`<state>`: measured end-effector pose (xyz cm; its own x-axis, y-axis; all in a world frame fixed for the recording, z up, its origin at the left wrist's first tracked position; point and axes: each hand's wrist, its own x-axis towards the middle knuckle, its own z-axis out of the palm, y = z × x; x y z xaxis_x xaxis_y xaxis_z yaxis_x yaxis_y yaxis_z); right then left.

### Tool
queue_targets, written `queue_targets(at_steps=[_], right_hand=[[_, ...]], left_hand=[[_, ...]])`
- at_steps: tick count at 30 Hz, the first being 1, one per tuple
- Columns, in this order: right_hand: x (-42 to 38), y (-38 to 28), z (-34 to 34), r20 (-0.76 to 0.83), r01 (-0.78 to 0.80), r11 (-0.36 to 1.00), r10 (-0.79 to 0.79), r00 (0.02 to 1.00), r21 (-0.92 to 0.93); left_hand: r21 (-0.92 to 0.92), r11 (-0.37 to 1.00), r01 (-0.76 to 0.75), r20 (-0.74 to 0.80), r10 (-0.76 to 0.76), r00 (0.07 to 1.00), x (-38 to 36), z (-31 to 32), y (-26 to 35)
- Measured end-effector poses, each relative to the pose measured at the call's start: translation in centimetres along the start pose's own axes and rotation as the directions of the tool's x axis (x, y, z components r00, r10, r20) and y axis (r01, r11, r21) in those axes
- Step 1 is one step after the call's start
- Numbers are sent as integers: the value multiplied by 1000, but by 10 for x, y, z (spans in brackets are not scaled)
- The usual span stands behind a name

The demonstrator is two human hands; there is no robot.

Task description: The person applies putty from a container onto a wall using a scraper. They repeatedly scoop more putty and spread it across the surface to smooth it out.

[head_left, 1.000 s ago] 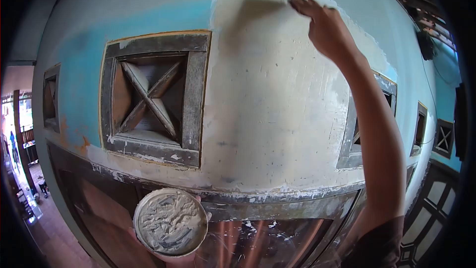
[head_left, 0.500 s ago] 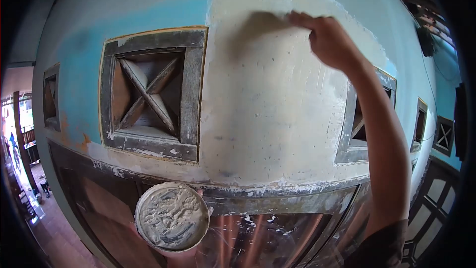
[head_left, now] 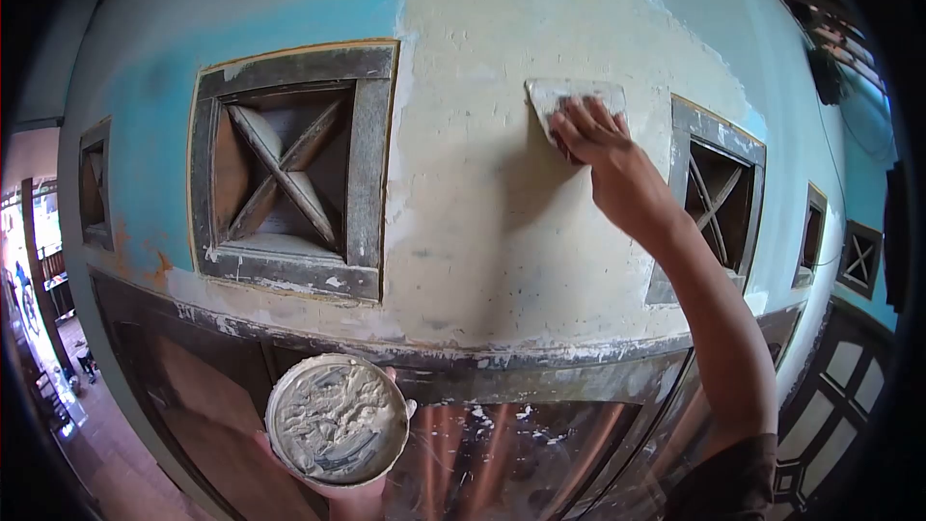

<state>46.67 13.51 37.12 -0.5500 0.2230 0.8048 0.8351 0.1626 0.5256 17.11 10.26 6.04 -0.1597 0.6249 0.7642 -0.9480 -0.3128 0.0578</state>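
Note:
A flat, pale putty knife (head_left: 577, 92) lies against the cream-coated patch of wall (head_left: 463, 183). Its upper edge is broad, and my right hand (head_left: 596, 140) has its fingers wrapped around the lower part. Low in the view, my left hand (head_left: 357, 500) supports a round tub (head_left: 272, 425) from beneath, with fingertips showing at its right side. Thick greyish-white putty (head_left: 338, 417) with a rough, scooped surface fills the tub. Most of the left palm is hidden under it.
A wooden vent frame with a cross (head_left: 280, 174) is set left of the patch, and another vent (head_left: 714, 203) to the right. Below runs a dark, putty-spotted wooden ledge (head_left: 482, 359) above glass panes (head_left: 521, 444). A doorway (head_left: 39, 270) opens at far left.
My right hand has come down the wall from the top of the patch, and the putty knife now shows clearly. The tub in my left hand has hardly moved.

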Motion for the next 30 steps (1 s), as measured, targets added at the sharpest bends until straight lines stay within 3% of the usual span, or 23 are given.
queue_targets(at_steps=[3, 5, 7, 9, 11, 13, 18, 21, 23, 24, 25, 27, 30], right_hand=[[-12, -2, -20, 10, -5, 998, 4, 1000, 63], [6, 15, -38, -146, 4, 1000, -4, 989, -4], [28, 39, -37, -312, -37, 999, 35, 949, -2], [26, 50, -22, -294, -41, 999, 38, 955, -5], [9, 36, -1, -100, -73, 997, 71, 992, -12], [-21, 12, 9, -68, -33, 998, 29, 997, -61], [-130, -60, 13, 225, 96, 995, -98, 969, 23], [-160, -81, -20, 288, 61, 974, -124, 949, 217], [-137, -62, -38, 142, 59, 991, -76, 987, 117], [-122, -48, -37, -22, 25, 991, -22, 999, 128], [-107, -32, -33, -70, -12, 991, 21, 997, 132], [-101, -12, -11, -145, -2, 1000, -1, 989, -14], [-132, -15, 30, -104, -3, 999, -2, 995, -47]], left_hand=[[19, 1000, 10, -71, -9, 997, -2, 7, 0], [18, 1000, 2, -125, 0, 992, -2, 12, -3], [-17, 998, 55, -8, -56, 998, -3, 16, -8], [-27, 999, 23, -80, -25, 996, -6, 11, -17], [-33, 999, -19, -154, 13, 988, -10, 10, -23], [4, 998, 70, -53, -70, 996, -14, 13, -26], [45, 998, 53, -90, -49, 995, -24, 18, -36], [93, 996, 19, -80, -12, 997, -29, 22, -46], [65, 998, 11, -54, -7, 998, -34, 30, -55], [67, 998, 15, -65, -10, 998, -38, 32, -61], [53, 998, 45, -98, -40, 994, -41, 34, -67], [34, 997, 69, -97, -66, 993, -49, 26, -84], [-28, 999, 45, -136, -49, 990, -61, 34, -102]])
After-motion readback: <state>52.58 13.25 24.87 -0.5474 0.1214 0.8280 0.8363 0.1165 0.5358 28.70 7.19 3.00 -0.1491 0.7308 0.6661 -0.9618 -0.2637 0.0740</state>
